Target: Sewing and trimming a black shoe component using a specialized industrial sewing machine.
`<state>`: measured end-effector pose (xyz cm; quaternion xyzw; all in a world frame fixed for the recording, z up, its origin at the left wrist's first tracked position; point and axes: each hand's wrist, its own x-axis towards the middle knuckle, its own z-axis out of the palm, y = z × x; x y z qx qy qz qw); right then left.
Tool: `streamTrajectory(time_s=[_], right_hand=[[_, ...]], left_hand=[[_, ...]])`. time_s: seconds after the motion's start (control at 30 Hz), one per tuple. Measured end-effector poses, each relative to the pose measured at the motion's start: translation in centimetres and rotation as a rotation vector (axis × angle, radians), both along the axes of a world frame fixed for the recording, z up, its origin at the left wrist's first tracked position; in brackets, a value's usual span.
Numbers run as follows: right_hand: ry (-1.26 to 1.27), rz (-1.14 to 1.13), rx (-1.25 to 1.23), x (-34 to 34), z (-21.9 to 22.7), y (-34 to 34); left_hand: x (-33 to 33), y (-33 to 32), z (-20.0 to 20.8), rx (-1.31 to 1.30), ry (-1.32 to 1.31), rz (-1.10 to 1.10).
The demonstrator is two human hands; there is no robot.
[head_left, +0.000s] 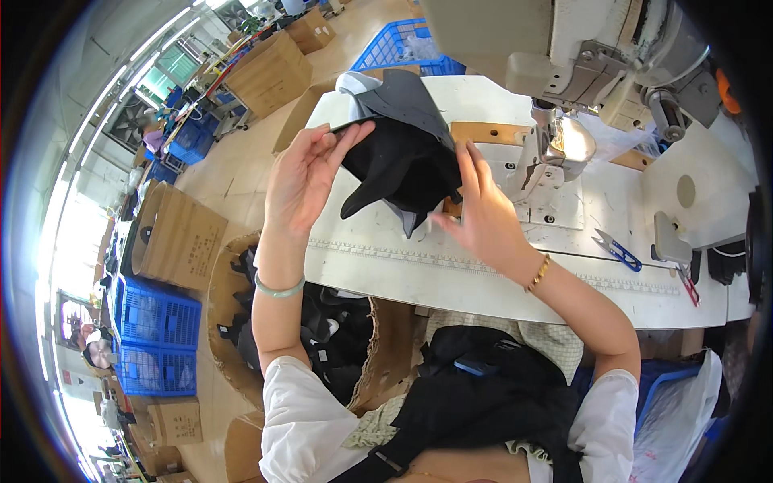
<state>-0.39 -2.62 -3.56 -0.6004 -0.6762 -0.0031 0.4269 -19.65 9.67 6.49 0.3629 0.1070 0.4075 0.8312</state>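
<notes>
Black cap piece (398, 165) held up off the tabletop (451, 278), above its far-left part and just left of the sewing machine (580, 56). Grey lining shows behind and below the black fabric.

Left hand (306, 177): fingers extended, thumb and fingertips pinching the thin upper-left edge of the piece. Right hand (483, 213): fingers spread fairly wide, flat against the right side of the piece, supporting rather than pinching; thumb contact not clear.

Step in hand, as judged: checking or orienting the piece before it goes under the needle. Next move would call for lowering it flat toward the presser foot (555, 149) with the seam edge lined up, both hands keeping the layers together.

Around: 1 pair of blue-handled snips (618, 251) near the right front edge, a red-handled tool (689, 286) further right. Cardboard box of dark pieces (322, 330) below the left front edge; more dark fabric (491, 386) in the lap. Blue crates (157, 334) on the floor, left.

In the way: loose hanging fabric could fold under when laid down; machine head crowds the right hand
</notes>
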Motion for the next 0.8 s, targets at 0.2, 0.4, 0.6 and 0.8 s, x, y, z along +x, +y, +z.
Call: streamTrajectory(time_s=[0.2,0.4,0.6,0.8], right_hand=[[0.362,0.027,-0.099,1.5,-0.6,4.3],[0.785,-0.07,-0.361,2.8,-3.5,6.3],[0.611,-0.181,-0.465,2.2,-1.6,4.2],[0.333,0.033,-0.056,0.7,-1.6,2.7]], left_hand=[[1.1,0.5,0.8,0.224,0.143,0.159],[-0.8,-1.8,-0.9,0.674,0.266,0.761],[-1.5,-6.0,-9.3,0.552,1.055,0.725],[-0.3,-5.8,-12.9,0.68,0.953,0.717]])
